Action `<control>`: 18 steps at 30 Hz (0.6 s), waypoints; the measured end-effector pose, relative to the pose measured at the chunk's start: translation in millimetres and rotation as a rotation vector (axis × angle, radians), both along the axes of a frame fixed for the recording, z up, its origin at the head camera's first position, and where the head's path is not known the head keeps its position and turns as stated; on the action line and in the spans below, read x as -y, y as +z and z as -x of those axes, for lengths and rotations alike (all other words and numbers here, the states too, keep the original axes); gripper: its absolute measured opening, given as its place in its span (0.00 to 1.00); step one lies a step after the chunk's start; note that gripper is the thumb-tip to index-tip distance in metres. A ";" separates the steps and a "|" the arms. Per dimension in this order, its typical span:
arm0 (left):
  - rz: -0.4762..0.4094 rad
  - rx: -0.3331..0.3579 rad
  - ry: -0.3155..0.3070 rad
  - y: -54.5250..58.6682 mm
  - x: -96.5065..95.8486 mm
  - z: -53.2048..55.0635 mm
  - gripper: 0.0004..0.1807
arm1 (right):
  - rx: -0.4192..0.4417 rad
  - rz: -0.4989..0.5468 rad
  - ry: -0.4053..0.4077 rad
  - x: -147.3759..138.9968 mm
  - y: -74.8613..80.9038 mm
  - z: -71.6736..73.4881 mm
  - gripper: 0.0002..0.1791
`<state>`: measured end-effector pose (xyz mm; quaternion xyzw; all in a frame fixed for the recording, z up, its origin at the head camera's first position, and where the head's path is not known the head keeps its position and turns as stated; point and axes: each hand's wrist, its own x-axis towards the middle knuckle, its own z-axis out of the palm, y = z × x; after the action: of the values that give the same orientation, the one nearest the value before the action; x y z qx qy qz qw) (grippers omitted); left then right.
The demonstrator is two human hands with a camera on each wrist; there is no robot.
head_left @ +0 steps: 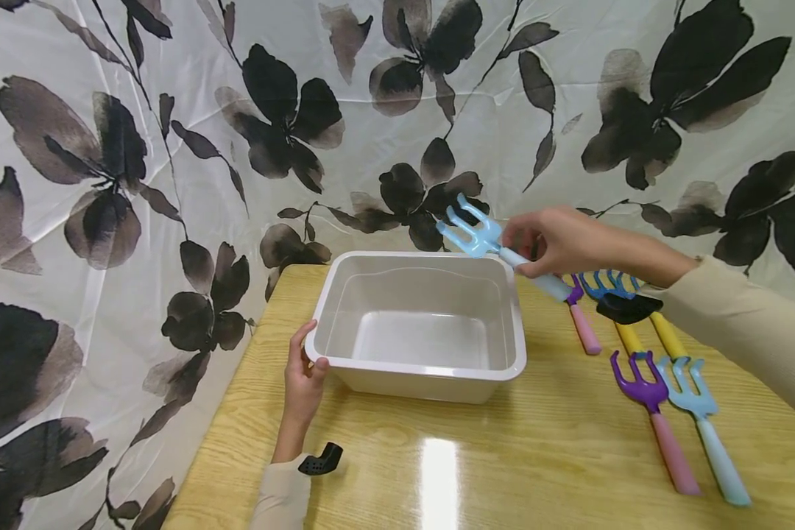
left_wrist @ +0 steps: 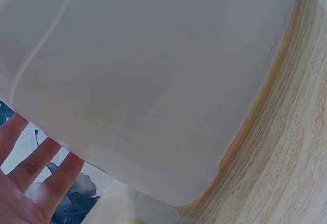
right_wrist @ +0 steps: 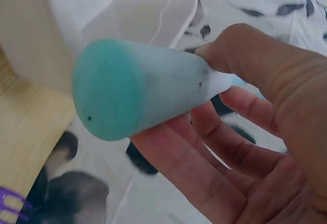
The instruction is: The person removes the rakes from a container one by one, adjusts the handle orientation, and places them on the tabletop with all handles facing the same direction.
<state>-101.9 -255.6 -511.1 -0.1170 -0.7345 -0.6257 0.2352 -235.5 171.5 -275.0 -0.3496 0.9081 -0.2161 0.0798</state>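
A light blue hand fork (head_left: 480, 234) with curved prongs is held up above the right rear corner of a white plastic tub (head_left: 414, 372). My right hand (head_left: 563, 239) grips its pale handle between thumb and fingers, prongs pointing left. In the right wrist view the handle's teal end (right_wrist: 107, 90) faces the camera. My left hand (head_left: 305, 383) holds the tub's left front corner, thumb over the rim; in the left wrist view the fingers (left_wrist: 59, 183) touch the tub's side (left_wrist: 143, 91). The tub's visible floor is bare.
On the wooden table (head_left: 371, 471) to the right lie a purple fork with pink handle (head_left: 672, 449), a light blue fork (head_left: 722, 456), another pink-handled fork (head_left: 584, 327) and yellow-handled blue forks (head_left: 629, 338), partly hidden by the right arm. Floral cloth (head_left: 192, 147) hangs behind.
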 end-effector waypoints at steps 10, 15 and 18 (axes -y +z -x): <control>-0.002 -0.017 0.012 -1.4 1.4 1.2 0.42 | 0.048 0.040 -0.184 -57.9 -18.0 -8.4 0.18; 0.003 -0.018 0.004 0.3 0.6 1.1 0.43 | 0.047 0.065 -0.238 -84.5 -39.7 -17.6 0.20; 0.001 -0.025 0.002 1.9 0.0 1.1 0.43 | 0.069 0.080 -0.283 -96.7 -54.7 -25.4 0.21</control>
<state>-103.0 -255.6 -509.2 -0.1244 -0.7319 -0.6235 0.2450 -210.1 268.1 -329.7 -0.2132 0.9357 -0.2732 0.0657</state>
